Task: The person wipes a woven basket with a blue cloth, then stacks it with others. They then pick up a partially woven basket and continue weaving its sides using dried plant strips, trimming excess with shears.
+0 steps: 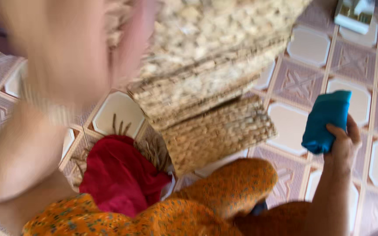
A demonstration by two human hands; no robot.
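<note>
One blue cloth, perhaps four mats.

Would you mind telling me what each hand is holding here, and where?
The right hand grips a blue bundle at its lower end. The left hand is too blurred to tell.

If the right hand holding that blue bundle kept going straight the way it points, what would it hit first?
The right hand points up the picture with its blue bundle. Its way looks free over the patterned floor tiles; a pale boxy thing lies far ahead, though depth is unclear.
</note>
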